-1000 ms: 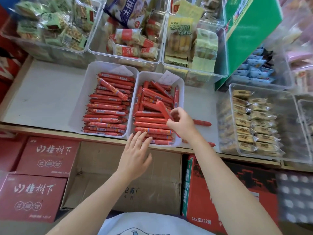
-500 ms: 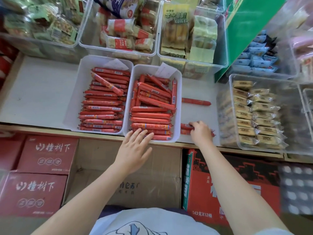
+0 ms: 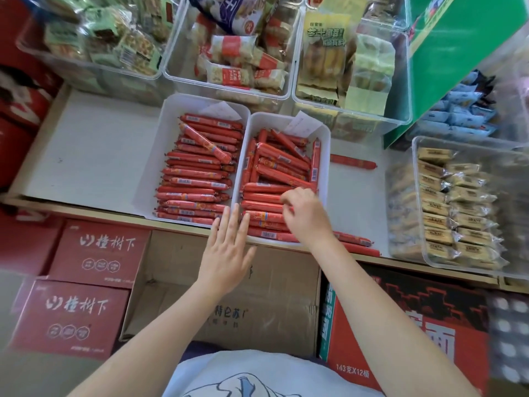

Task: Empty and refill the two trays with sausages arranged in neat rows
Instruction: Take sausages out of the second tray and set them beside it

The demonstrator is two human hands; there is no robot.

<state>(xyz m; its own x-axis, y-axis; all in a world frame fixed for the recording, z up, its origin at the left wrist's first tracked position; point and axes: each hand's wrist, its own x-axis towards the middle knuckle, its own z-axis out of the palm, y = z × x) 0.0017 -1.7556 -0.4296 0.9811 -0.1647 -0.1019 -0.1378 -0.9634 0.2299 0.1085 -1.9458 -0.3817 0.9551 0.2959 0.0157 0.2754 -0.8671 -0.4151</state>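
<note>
Two white trays stand side by side on the shelf, both holding red sausages. The left tray (image 3: 156, 167) has crosswise rows with one sausage (image 3: 204, 143) lying slantwise on top. In the right tray (image 3: 327, 156) the near half is in rows (image 3: 262, 217) and the far half is a jumble (image 3: 282, 159). My left hand (image 3: 227, 253) lies flat, its straight fingertips touching the trays' front rims. Over the right tray's near rows, my right hand (image 3: 306, 217) curls its fingers round a sausage that it mostly hides.
Loose sausages lie on the shelf right of the trays: one (image 3: 353, 161) farther back, two (image 3: 355, 240) at the front edge. Clear snack bins (image 3: 229, 67) stand behind, a biscuit bin (image 3: 458, 207) at the right. Cartons (image 3: 94, 250) sit below the shelf.
My right hand went from the loose sausages at the shelf's front edge back over the right tray's near rows. My left hand stayed at the trays' front rim.
</note>
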